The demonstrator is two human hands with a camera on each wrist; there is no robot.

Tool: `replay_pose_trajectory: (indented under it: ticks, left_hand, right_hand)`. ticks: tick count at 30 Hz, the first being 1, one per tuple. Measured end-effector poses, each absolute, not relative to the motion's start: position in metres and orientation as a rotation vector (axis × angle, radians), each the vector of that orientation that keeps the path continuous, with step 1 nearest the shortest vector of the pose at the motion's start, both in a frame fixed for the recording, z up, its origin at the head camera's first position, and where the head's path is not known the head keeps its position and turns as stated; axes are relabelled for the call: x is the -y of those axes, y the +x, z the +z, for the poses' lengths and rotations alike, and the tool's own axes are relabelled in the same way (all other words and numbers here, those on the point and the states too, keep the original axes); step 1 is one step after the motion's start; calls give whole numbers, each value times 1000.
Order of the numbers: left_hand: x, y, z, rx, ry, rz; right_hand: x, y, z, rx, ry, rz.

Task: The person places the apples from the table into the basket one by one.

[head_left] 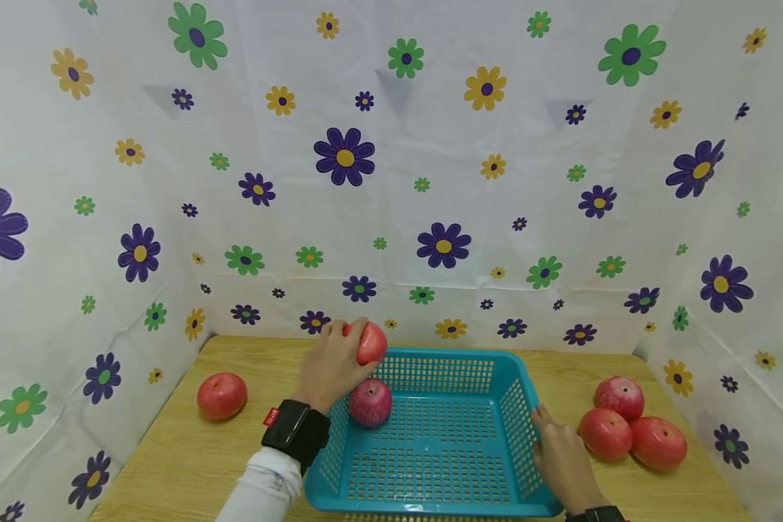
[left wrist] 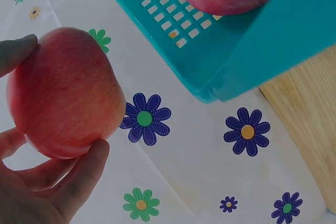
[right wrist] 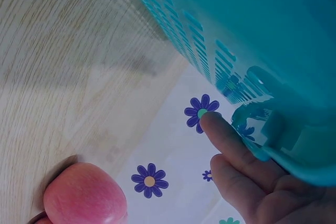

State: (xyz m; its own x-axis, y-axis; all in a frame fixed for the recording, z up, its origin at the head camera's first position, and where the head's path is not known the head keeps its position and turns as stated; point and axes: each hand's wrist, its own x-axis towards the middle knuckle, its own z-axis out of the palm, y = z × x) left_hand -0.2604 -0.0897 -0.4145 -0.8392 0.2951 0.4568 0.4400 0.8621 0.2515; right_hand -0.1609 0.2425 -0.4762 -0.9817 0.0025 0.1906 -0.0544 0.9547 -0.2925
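My left hand (head_left: pixel 331 366) grips a red apple (head_left: pixel 372 344) over the back left corner of the blue-green plastic basket (head_left: pixel 424 505). In the left wrist view, the thumb and fingers wrap around this apple (left wrist: pixel 68 93), which is apart from the basket wall. A darker red, streaked apple (head_left: pixel 370 403) sits inside the basket near its left wall. At the basket's right side, my right hand (head_left: pixel 561 457) holds the rim, with the thumb on the inner side. Two fingers (right wrist: pixel 231 140) lie along the outer wall in the right wrist view.
One red apple (head_left: pixel 222 396) stands on the wooden table (head_left: pixel 163 464) left of the basket. Right of my right hand, three apples sit in a cluster, among them a streaked one (head_left: pixel 619 398). A white flower-patterned sheet (head_left: pixel 404 203) hangs behind and at both sides.
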Motion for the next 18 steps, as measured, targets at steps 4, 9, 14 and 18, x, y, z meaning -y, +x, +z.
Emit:
replay_pose_trajectory:
  ticks: [4,9,14,18]
  left_hand:
    - [82,-261,-415,2640,-573,-493]
    - [73,-258,-418,2635,-617,-481]
    - [67,-256,-423,2654,-642,-464]
    - [62,-255,-426,2656,-670,-463]
  right_hand:
    - [-242,-161,-476,2918,39,447]
    - [-243,-158,-477,2921,36,463]
    - [-242,-157,-477,2925,35,463]
    - [-244,-156,-476,2915,53,449]
